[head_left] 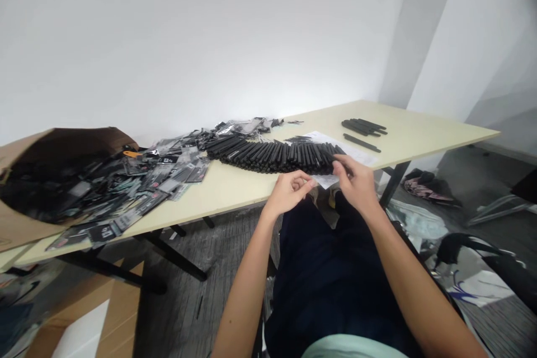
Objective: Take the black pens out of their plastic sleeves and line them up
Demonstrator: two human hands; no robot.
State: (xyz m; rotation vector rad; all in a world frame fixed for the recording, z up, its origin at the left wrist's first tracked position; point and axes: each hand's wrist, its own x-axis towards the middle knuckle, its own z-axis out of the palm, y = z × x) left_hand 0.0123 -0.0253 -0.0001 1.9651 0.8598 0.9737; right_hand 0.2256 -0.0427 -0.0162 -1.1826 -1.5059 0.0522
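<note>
A long, tightly packed row of slim black pen-like sticks [272,155] lies along the table's front edge, stacked in layers. My left hand [291,193] is just in front of the row, fingers curled and thumb pressed against the forefinger; whatever it pinches is too small to make out. At the row's right end, my right hand [356,182] has its thumb and forefinger close together against the last sticks. Its grip is partly hidden. White paper [327,180] shows beneath that end of the row.
Left of the row, flat plastic packets [168,170] spill from a cardboard box [25,151] lying on its side. A small group of black sticks [364,126] and one single stick [361,142] lie at the table's right. Below stands another open carton [121,313]; bags [482,268] sit on the floor.
</note>
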